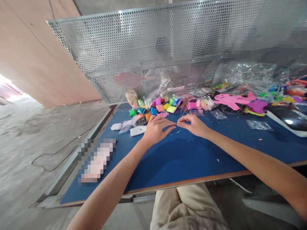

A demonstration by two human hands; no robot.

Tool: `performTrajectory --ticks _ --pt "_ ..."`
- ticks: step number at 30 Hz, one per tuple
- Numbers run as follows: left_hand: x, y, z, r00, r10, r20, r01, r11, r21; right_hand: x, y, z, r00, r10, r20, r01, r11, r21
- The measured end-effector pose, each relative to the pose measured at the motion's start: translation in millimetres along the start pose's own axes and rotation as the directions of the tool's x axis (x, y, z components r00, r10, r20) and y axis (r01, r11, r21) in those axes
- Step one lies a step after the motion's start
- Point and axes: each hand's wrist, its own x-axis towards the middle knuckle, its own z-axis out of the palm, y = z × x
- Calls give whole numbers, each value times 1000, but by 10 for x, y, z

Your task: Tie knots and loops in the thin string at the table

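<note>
Blue tabletop (165, 163); thin, pale, curved strand (177, 132) near left hand (156, 128).

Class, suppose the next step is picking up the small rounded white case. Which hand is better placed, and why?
The left hand, most likely: it is nearer the rounded white case, which lies beyond it to the left. The right hand is farther away, with the left hand in between.

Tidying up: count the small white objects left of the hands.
2: a rounded one at left on the table, and a longer one beside the left hand. Packets may hide more.
</note>
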Motion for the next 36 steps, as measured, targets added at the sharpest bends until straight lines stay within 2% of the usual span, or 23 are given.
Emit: performTrajectory --ticks 2,4,10,15,17,20,23,25,27,31,34,36 --pt "-27 -38 -11 998 60 -11 -59 996 73 17 19 -8 989 106 102 -123 976 179" --pt "-45 -60 -22 995 101 -17 -98 989 113 19 17 -10 976 141 165 -185 938 293" --pt "-49 -36 -79 977 203 -72 -186 964 189 12 13 7 964 145 225 -232 870 435" --pt "-56 15 -93 981 173 -83 -151 964 220 12 18 21 972 114 208 -197 876 441" --pt "-56 49 -78 985 136 -106 -108 967 231 5 -6 23 982 93 162 -150 908 392" --pt "-34 120 -40 989 36 -142 -14 987 158 -13 -61 21 999 11 48 -21 980 198" --pt "8 188 9 976 -161 -147 149 985 -89 -40 -108 15 987 -133 -94 130 991 -41" --pt "36 212 36 952 -288 -101 249 925 -287 -59 -120 12 959 -230 -168 198 962 -185" --pt "55 217 50 931 -365 -29 318 846 -429 -80 -114 9 928 -314 -198 239 913 -330" --pt "74 215 44 908 -410 89 390 744 -543 -119 -78 2 902 -397 -169 271 827 -492" --pt "82 230 42 899 -421 118 411 721 -558 -123 -74 2 908 -387 -161 266 829 -492" --pt "83 235 50 906 -412 97 396 745 -536 -102 -79 3 910 -363 -202 239 855 -459"
